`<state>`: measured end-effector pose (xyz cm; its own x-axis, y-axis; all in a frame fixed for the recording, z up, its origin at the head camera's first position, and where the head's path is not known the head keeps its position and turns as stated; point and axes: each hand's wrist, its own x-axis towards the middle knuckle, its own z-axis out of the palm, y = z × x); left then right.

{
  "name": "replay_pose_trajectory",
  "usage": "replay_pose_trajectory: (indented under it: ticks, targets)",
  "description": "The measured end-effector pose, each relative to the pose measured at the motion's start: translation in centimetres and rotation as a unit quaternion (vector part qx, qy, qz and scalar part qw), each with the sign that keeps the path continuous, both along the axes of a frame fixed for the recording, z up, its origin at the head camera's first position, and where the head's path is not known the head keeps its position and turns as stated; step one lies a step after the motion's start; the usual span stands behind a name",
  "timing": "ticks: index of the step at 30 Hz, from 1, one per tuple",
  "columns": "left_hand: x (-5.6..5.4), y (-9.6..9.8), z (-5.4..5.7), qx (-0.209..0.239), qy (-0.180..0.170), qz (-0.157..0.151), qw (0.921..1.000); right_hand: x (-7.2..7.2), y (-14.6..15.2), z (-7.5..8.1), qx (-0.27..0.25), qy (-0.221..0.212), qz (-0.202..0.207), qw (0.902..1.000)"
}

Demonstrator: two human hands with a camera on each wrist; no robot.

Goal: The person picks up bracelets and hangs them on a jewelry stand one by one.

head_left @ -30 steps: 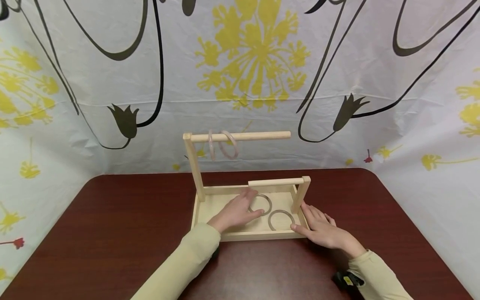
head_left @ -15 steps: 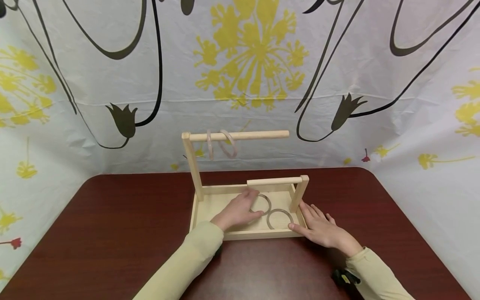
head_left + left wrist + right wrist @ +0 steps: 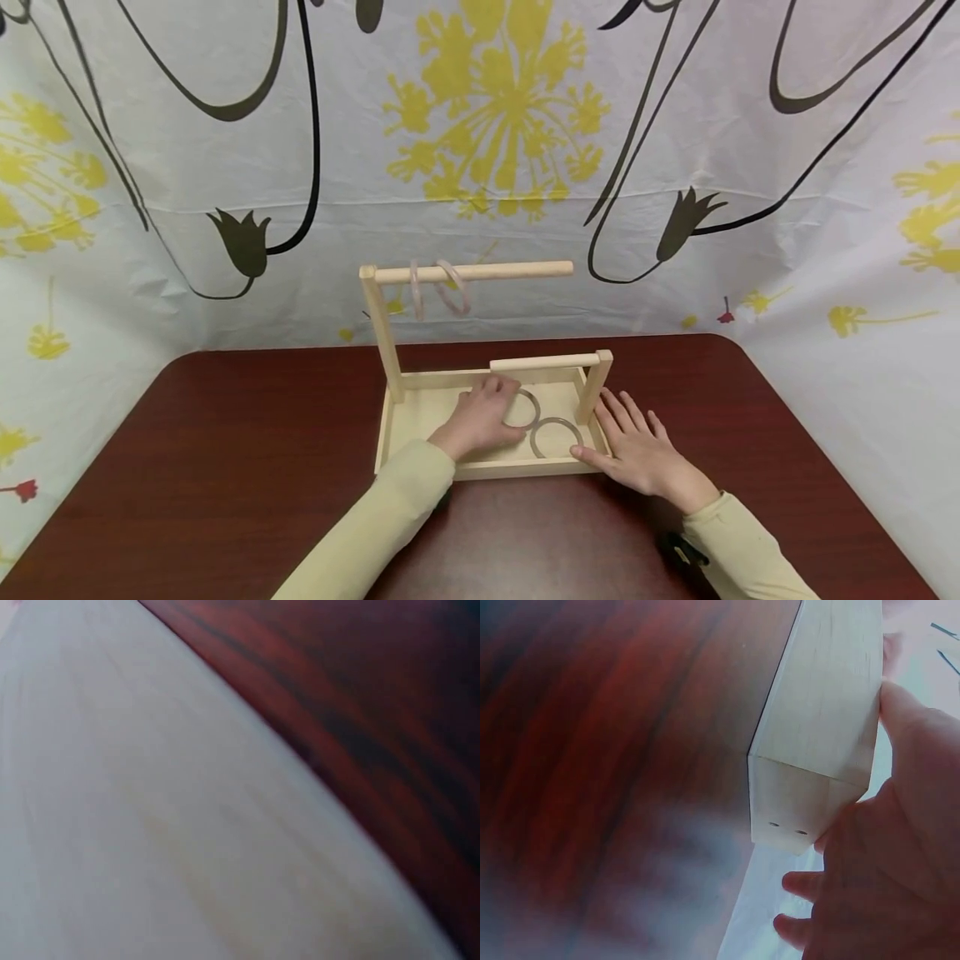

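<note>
A pale wooden bracelet stand with a tray base (image 3: pixel 510 472) stands on the table. Inside lie two grey bangles: a far one (image 3: pixel 536 406) and a near one (image 3: pixel 556 420). My left hand (image 3: pixel 482 414) reaches down into the tray with its fingers curled at the far bangle, fingertips at its back edge and thumb at its front, covering its left side. My right hand (image 3: pixel 637 450) lies spread at the tray's right end, thumb on the front rim, fingers along the side wall. The right wrist view shows the thumb against the tray's wooden wall (image 3: pixel 817 690).
Two pinkish bangles, one upright (image 3: pixel 416 292) and one slanted (image 3: pixel 454 287), hang on the tall upper bar (image 3: pixel 517 271). A shorter bar (image 3: pixel 543 362) on a right-hand post overhangs the tray. The dark red table (image 3: pixel 262 433) meets a flower-printed cloth (image 3: pixel 337 167) behind.
My left hand's fingers have drawn in and curled more at the far bangle. My right hand's fingers have spread slightly. The whole view has drifted a little; the stand and hanging bangles keep their arrangement.
</note>
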<state>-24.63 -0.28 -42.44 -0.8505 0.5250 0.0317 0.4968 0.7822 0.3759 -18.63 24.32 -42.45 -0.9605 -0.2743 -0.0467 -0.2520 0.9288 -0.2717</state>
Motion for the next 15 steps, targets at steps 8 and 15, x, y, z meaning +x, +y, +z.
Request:
replay_pose_trajectory:
  ticks: [8, 15]
  targets:
    - [-0.11, 0.11, 0.1, -0.01, 0.022, 0.015, 0.9996, 0.04, -0.05, 0.29, -0.012, -0.07, -0.022, 0.9972]
    - [-0.25, -0.05, 0.07, -0.018, 0.027, 0.013, 0.9994, 0.09, 0.0, 0.22, -0.014, -0.084, -0.027, 0.996]
